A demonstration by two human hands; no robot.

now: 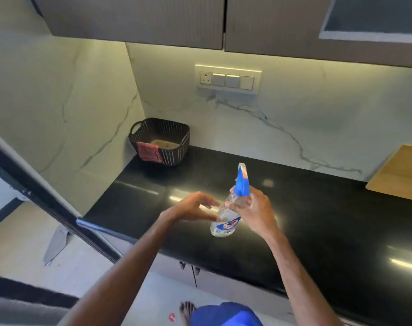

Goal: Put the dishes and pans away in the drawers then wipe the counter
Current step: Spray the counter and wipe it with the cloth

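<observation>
A clear spray bottle (223, 223) with a blue trigger head is held above the black counter (317, 220). My right hand (253, 208) grips its neck just under the blue head. My left hand (195, 207) is beside the bottle's body, fingers spread and loosely curved, fingertips at or near the clear plastic. A red checked cloth (149, 151) hangs over the rim of a dark slatted basket (174, 137) in the counter's back left corner.
A wooden board (400, 172) leans at the counter's right back. A switch panel (227, 78) sits on the marble wall. Grey cabinets hang overhead. White cabinet doors (219, 281) are below the counter. A dark frame edge (47, 201) runs along the left.
</observation>
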